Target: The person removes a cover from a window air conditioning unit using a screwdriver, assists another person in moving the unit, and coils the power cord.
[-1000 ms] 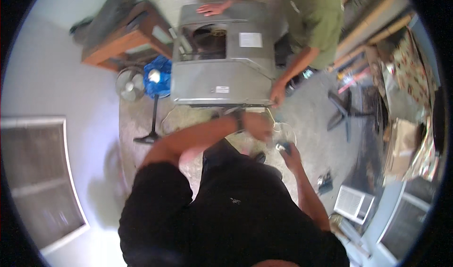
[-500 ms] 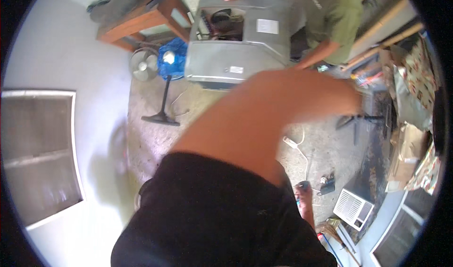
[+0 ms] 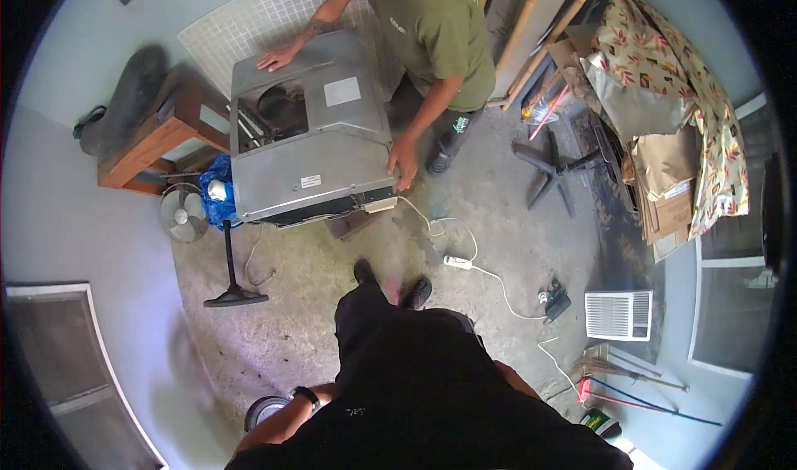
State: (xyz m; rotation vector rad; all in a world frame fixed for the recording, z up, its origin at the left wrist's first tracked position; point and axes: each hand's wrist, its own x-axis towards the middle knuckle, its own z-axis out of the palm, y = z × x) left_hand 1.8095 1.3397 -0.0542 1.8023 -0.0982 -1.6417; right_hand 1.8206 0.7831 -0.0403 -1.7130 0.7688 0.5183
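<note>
My left hand (image 3: 325, 393), with a black watch on its wrist, is low in front of my dark shirt. Its fingers are hidden behind the cloth. Of my right arm only a strip of forearm (image 3: 516, 379) shows beside the shirt, and the hand is out of sight. Ahead stands a large grey metal appliance housing (image 3: 274, 175) with a square opening that shows a dark round part inside. A person in a green shirt (image 3: 452, 42) leans over it. One hand (image 3: 282, 55) of theirs lies on its top, the other (image 3: 403, 159) at its near right corner.
A white power strip (image 3: 457, 262) and its cord lie on the floor, near a black adapter (image 3: 557, 302). At the left are a fan (image 3: 183, 212), a blue bag (image 3: 217, 189) and a black floor stand (image 3: 236, 296). A white grille panel (image 3: 618, 315) and a black star base (image 3: 550, 171) are at the right.
The bare arm that crossed the middle of the view has come down. My right hand, seen low at the right before, is now hidden. The view has shifted, showing more of the other person.
</note>
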